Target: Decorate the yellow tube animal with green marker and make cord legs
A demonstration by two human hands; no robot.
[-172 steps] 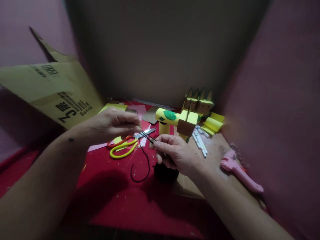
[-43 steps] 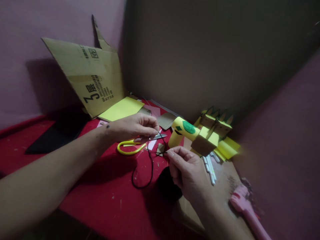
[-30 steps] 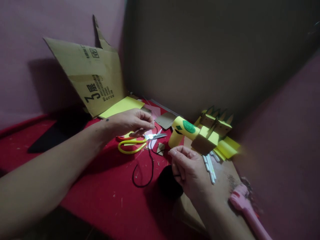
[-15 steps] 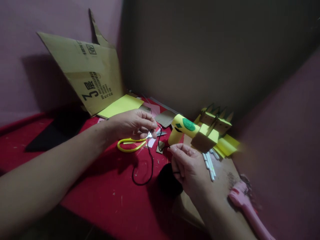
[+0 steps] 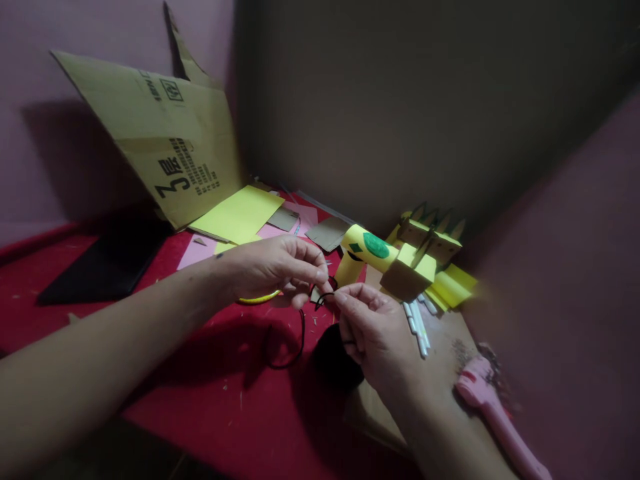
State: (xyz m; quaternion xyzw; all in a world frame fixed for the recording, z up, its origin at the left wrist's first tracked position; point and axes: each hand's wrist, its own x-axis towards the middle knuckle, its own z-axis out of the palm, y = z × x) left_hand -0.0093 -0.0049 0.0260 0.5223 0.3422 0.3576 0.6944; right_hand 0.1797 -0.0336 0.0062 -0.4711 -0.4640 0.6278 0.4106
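A thin black cord (image 5: 303, 333) runs between my two hands, with a small loop at the fingertips and a longer loop hanging over the red cloth. My left hand (image 5: 295, 267) is closed in a pinch on the cord. Close beside it, my right hand (image 5: 373, 327) pinches another part between thumb and forefinger. A dark round ball (image 5: 335, 360), perhaps of the same cord, sits below my right hand, which partly covers it. Under my left hand shows the yellow handle (image 5: 260, 299) of a pair of scissors, the rest mostly hidden.
Behind the hands stand a yellow tube with green patches (image 5: 373, 243) and small cardboard boxes (image 5: 410, 273). White sticks (image 5: 417, 327) and a pink glue gun (image 5: 483, 387) lie at right. Yellow paper (image 5: 240, 213) and a large cardboard sheet (image 5: 185, 140) are at back left.
My left hand has moved slightly right and down, closer to my right hand. The cord between them now forms a small loop. The view has shifted a little.
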